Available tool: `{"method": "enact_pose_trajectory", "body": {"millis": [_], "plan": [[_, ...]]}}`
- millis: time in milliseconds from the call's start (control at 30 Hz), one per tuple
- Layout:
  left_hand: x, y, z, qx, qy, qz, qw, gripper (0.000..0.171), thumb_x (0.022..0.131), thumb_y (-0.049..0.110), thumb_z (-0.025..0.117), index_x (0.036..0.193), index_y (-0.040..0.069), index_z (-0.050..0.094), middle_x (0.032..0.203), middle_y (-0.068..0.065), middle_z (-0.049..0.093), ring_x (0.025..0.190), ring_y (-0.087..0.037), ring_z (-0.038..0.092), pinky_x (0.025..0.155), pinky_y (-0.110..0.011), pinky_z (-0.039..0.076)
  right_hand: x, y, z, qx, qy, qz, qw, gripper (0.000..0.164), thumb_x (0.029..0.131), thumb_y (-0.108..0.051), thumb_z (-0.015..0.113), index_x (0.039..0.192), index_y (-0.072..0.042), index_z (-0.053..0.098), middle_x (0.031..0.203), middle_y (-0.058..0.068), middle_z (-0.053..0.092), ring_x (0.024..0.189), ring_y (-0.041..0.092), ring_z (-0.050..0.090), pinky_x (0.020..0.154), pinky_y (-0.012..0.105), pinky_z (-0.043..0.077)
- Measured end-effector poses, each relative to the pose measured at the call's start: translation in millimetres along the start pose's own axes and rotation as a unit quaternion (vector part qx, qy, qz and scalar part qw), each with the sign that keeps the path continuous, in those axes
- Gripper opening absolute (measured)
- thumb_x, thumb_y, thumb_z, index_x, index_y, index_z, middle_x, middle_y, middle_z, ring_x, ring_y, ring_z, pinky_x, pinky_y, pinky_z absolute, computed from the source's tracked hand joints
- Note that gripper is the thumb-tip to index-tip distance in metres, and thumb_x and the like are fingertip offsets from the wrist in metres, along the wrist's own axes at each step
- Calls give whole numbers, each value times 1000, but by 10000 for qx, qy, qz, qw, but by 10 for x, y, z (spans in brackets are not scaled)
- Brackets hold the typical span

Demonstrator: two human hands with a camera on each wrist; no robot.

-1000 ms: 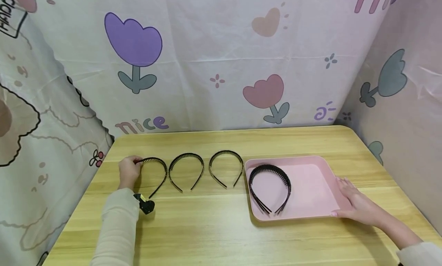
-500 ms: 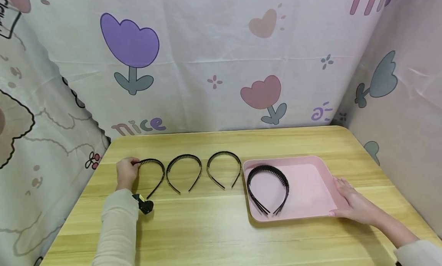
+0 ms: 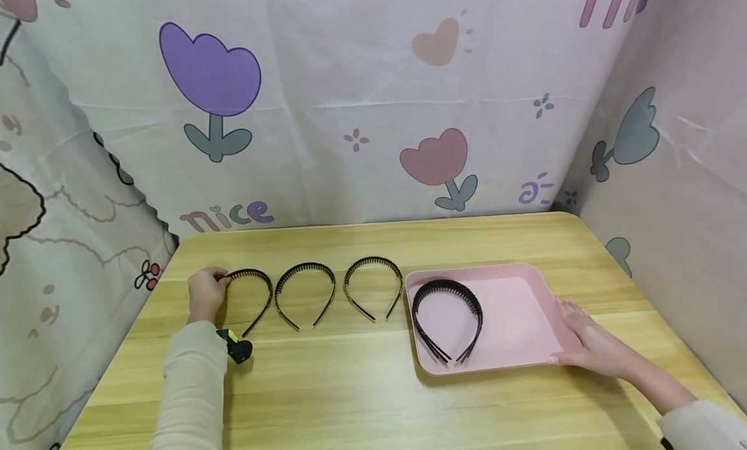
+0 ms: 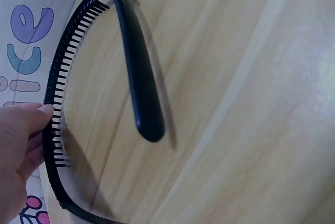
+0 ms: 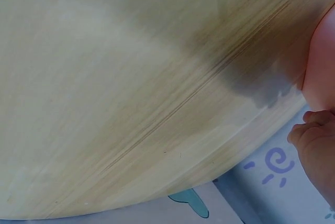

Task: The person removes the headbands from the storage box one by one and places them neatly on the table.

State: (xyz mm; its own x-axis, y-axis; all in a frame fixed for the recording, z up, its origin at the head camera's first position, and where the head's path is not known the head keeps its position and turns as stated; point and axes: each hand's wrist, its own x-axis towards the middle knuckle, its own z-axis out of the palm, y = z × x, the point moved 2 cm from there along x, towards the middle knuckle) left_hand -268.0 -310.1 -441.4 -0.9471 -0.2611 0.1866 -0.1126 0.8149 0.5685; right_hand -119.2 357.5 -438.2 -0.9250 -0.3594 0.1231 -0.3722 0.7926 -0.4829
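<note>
In the head view my left hand pinches the left end part of a black toothed headband at the far left of the row. The left wrist view shows thumb and fingers on its toothed band, with one smooth tip sticking up toward the camera. Two more black headbands, a middle one and a right one, lie beside it. A pink tray holds a stack of black headbands at its left side. My right hand rests along the tray's right wall, thumb near the front corner.
All stands on a wood-grain table. A patterned cloth hangs behind the table and along both sides. A small black device is strapped at the left cuff.
The whole scene has slid slightly left in the head view. Both hands, the headbands and the tray keep nearly the same places relative to one another.
</note>
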Motion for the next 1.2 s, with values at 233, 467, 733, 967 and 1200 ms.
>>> {"method": "enact_pose_trajectory", "body": {"millis": [233, 467, 733, 967, 1200], "plan": [[-15, 58, -30, -97, -110, -91, 9999, 30, 91, 7, 55, 113, -13, 58, 115, -36, 55, 105, -46, 55, 87, -53, 48, -8, 0, -3, 1, -68, 120, 9999, 102, 70, -26, 79, 138, 20, 17, 136, 47, 23, 136, 53, 3, 98, -2, -10], [-59, 133, -73, -481, 313, 71, 9983, 33, 89, 11, 59, 113, -12, 59, 117, -34, 55, 108, -46, 53, 86, -54, 47, -18, 3, 9, -31, -31, 138, 9999, 103, 70, -27, 78, 138, 19, 17, 135, 47, 23, 137, 52, 3, 98, -2, -10], [-139, 206, -48, -1118, 582, 238, 9917, 33, 87, 8, 62, 114, -11, 60, 118, -31, 57, 107, -41, 57, 81, -37, 53, -2, 3, 5, 59, -66, 140, 9999, 102, 71, -25, 78, 138, 19, 16, 136, 47, 22, 137, 51, 2, 98, -1, -11], [-245, 273, -37, -1548, 423, 130, 9870, 35, 88, 10, 62, 117, -9, 58, 117, -30, 58, 103, -32, 61, 64, 8, 30, 6, 19, 11, 107, -54, 88, 9999, 102, 70, -24, 78, 138, 20, 16, 135, 48, 22, 136, 53, 2, 100, 1, -13], [-323, 363, -33, -1648, 524, 259, 9846, 33, 87, 12, 63, 113, -8, 61, 107, -28, 63, 71, 22, 41, 64, 7, 35, 0, 30, 18, 61, -24, 105, 9999, 103, 70, -25, 78, 139, 19, 16, 135, 47, 23, 139, 49, 0, 97, -1, -11]]}}
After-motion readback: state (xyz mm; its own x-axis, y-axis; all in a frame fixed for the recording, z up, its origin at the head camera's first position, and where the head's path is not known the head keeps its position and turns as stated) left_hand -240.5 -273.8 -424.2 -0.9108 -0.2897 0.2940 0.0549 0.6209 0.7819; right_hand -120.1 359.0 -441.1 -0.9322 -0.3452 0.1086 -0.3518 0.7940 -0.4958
